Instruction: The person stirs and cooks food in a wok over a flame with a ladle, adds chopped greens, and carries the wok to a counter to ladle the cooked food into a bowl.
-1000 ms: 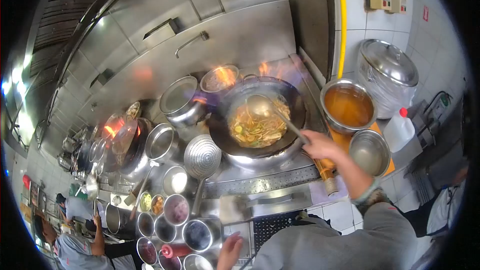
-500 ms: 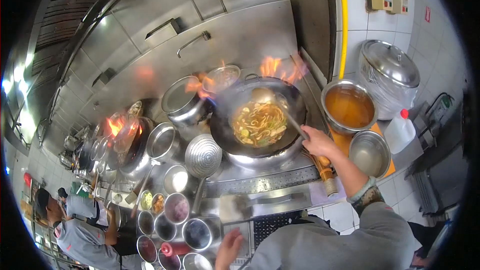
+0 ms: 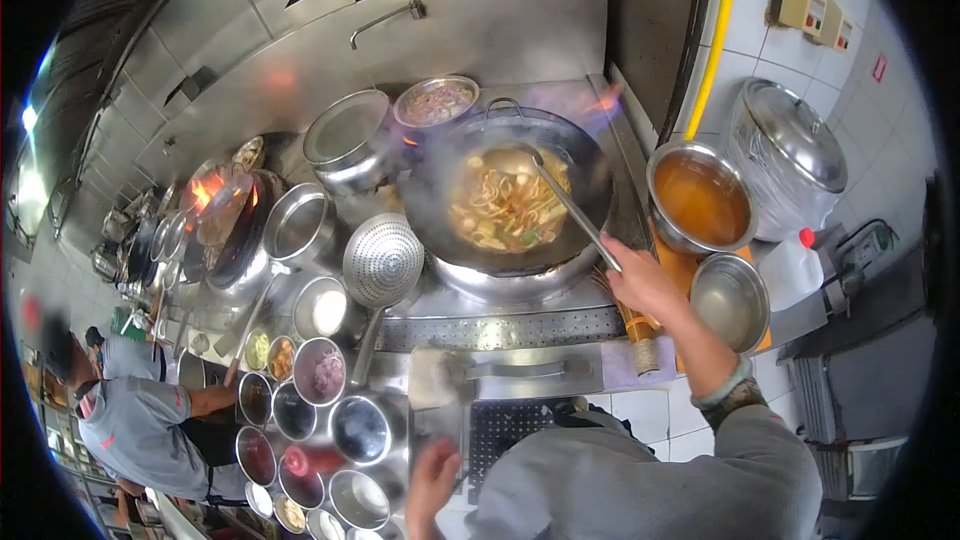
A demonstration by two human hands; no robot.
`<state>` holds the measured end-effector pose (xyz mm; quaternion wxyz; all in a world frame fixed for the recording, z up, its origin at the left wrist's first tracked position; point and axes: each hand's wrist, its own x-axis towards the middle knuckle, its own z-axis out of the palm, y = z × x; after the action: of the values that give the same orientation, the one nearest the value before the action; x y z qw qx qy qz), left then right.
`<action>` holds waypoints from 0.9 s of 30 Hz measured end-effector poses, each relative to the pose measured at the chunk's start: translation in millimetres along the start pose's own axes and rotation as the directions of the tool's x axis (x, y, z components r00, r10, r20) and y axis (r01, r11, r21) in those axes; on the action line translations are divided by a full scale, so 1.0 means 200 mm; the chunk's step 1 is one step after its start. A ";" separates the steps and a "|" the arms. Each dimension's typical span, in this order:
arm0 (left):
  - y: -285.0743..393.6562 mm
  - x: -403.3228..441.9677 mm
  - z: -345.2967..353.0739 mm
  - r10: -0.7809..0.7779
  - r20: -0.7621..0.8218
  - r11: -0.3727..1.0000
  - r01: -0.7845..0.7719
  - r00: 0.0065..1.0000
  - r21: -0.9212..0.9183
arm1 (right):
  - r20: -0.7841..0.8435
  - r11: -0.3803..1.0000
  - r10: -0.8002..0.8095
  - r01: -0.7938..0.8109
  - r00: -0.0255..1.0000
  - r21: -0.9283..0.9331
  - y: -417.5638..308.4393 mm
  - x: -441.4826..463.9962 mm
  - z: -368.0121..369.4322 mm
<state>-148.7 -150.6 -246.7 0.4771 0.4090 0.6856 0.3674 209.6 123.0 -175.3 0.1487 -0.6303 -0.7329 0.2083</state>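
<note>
My right hand (image 3: 643,280) is closed around the long handle of a metal ladle (image 3: 568,198). The ladle's bowl rests at the far side of the noodles (image 3: 508,205), which sit in brownish broth with pale and green pieces. Holding them is a large dark wok (image 3: 590,225) on the burner, with steam rising from it. Low in the view, my left hand (image 3: 433,480) hangs beside the counter, loosely curled and slightly blurred, with nothing visible in it. Nearest to it are metal containers, including one with white contents (image 3: 358,498), and a red squeeze bottle (image 3: 310,460).
A perforated strainer (image 3: 383,260) lies left of the wok. At the right stand a bowl of amber liquid (image 3: 702,200), a smaller metal bowl (image 3: 730,302) and a white jug (image 3: 795,275). Flames (image 3: 207,188) burn at the left station, near a co-worker (image 3: 140,420).
Flames behind the wok have shrunk. The ladle's bowl stays in the wok, near the noodles' far side. My left hand is lower and further left in the view, which has shifted slightly.
</note>
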 end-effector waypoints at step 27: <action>-0.19 -0.22 -0.12 -0.030 -0.193 0.999 0.034 0.981 0.019 | 0.378 0.554 -0.077 -0.276 0.922 0.785 -0.46 -0.09 -0.08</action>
<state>-170.5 -209.6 -259.0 0.4100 0.3657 0.7390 0.3900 139.9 95.6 -115.7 0.2734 -0.4764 -0.5251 0.6500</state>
